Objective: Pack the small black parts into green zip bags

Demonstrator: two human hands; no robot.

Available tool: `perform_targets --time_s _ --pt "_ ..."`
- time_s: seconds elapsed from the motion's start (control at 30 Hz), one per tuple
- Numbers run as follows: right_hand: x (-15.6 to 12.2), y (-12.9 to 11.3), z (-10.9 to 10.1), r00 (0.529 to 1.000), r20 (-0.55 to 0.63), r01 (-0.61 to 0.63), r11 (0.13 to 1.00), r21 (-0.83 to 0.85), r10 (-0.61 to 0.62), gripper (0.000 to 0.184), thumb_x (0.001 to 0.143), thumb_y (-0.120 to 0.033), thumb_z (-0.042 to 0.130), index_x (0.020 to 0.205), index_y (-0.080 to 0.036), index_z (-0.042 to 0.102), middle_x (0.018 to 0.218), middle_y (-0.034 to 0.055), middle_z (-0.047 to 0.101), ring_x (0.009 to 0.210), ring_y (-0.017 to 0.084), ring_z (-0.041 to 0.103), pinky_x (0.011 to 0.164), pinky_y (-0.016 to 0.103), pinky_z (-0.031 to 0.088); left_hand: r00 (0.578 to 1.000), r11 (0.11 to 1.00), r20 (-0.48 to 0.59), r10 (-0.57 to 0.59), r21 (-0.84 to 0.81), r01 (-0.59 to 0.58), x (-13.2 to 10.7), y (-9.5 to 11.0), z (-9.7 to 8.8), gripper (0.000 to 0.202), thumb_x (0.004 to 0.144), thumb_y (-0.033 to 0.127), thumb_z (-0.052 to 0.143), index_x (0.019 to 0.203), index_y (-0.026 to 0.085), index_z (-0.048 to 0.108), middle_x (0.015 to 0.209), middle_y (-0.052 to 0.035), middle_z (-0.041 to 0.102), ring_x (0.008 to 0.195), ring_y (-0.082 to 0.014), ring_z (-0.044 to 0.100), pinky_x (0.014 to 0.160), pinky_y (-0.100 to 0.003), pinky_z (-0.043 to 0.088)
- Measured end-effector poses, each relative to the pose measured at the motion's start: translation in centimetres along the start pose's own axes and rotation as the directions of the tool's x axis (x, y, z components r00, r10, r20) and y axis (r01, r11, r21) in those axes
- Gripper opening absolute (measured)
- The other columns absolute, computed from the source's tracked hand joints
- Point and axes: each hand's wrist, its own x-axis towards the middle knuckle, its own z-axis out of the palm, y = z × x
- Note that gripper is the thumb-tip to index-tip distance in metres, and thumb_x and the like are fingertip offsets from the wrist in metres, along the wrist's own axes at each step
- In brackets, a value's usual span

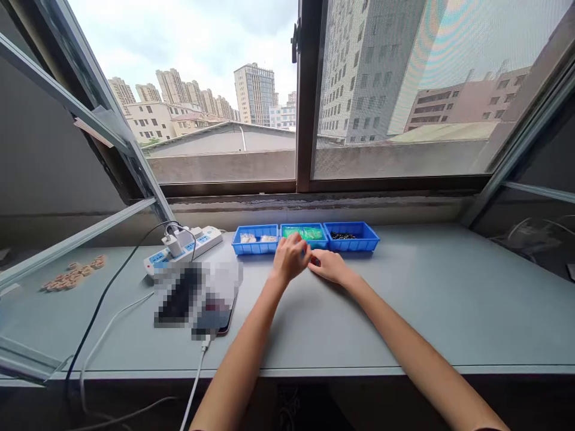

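My left hand [291, 257] is closed in front of the middle blue bin [318, 244], its fingertips pinched; whatever they hold is too small to make out. Close beside it, my right hand [331, 266] rests low over the table with fingers curled together. A tiny dark and reddish spot shows at its fingertips, not clear enough to name. Green pieces [309, 232] fill the middle bin. White pieces [248, 238] lie in the left blue bin [256, 248], and small black pieces [342, 236] in the right blue bin [357, 245].
A white power strip [206, 239] with plugs stands left of the bins. Nearer me lie a pixelated dark phone-like object [179, 296] and a phone [224, 320] on a white cable [197, 374]. Beige pieces [74, 277] lie far left behind a metal frame [81, 236].
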Motion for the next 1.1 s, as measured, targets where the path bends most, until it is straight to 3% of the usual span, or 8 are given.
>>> perform_targets --time_s 0.03,0.1,0.2,0.53,0.87,1.1 --pt "0.1 0.1 0.0 1.000 0.000 0.005 1.000 -0.004 -0.005 0.018 0.079 -0.021 0.048 0.089 -0.022 0.064 0.091 0.0022 0.069 0.082 0.018 0.061 0.057 0.024 0.032 0.991 0.999 0.129 0.024 0.031 -0.028 -0.1 0.7 0.5 0.023 0.085 0.023 0.043 0.073 0.018 0.062 0.089 -0.0065 0.060 0.086 -0.0191 0.055 0.078 -0.031 0.040" --pt "0.2 0.4 -0.1 1.000 -0.001 0.006 1.000 0.004 -0.006 0.024 0.077 -0.017 0.048 0.096 -0.023 0.062 0.094 0.0025 0.069 0.085 0.019 0.062 0.056 0.024 0.032 0.955 0.997 0.293 -0.044 0.076 0.022 -0.4 1.5 1.4 0.023 0.086 0.022 0.042 0.079 0.018 0.063 0.088 -0.0060 0.061 0.085 -0.0188 0.056 0.072 -0.029 0.042" --pt "0.3 0.6 -0.1 1.000 0.004 0.001 1.000 0.027 -0.001 0.038 0.076 -0.017 0.049 0.113 -0.024 0.055 0.094 0.0019 0.069 0.083 0.019 0.063 0.057 0.024 0.033 0.927 0.990 0.357 -0.117 0.116 0.081 -0.7 1.5 2.2 0.026 0.089 0.024 0.039 0.085 0.016 0.063 0.088 -0.0066 0.062 0.087 -0.0198 0.056 0.067 -0.028 0.042" --pt "0.0 0.4 -0.1 0.999 0.038 0.007 0.999 -0.034 -0.006 0.038 0.079 -0.015 0.043 0.114 -0.024 0.055 0.106 0.0047 0.067 0.093 0.023 0.063 0.064 0.027 0.039 0.900 0.974 0.386 -0.201 0.173 0.144 -0.5 2.2 2.6 0.029 0.090 0.025 0.036 0.102 0.013 0.060 0.098 -0.0098 0.062 0.096 -0.0227 0.053 0.074 -0.031 0.043" --pt "-0.2 -0.6 0.3 0.999 0.028 -0.027 0.997 -0.066 0.029 0.042 0.082 -0.015 0.040 0.122 -0.022 0.049 0.118 0.0067 0.062 0.098 0.022 0.061 0.065 0.027 0.041 0.896 0.970 0.391 -0.212 0.195 0.144 -0.3 2.2 2.4 0.032 0.090 0.028 0.036 0.103 0.013 0.061 0.100 -0.0106 0.063 0.097 -0.0233 0.055 0.077 -0.033 0.043" --pt "0.3 0.0 1.4 0.993 -0.044 -0.112 0.993 0.032 0.113 0.034 0.085 -0.029 0.041 0.117 -0.024 0.052 0.095 0.0039 0.070 0.088 0.024 0.063 0.062 0.028 0.038 0.911 0.950 0.288 -0.294 0.191 0.246 -0.1 0.8 2.2 0.030 0.092 0.030 0.037 0.092 0.015 0.063 0.092 -0.0083 0.064 0.089 -0.0208 0.059 0.072 -0.030 0.042"
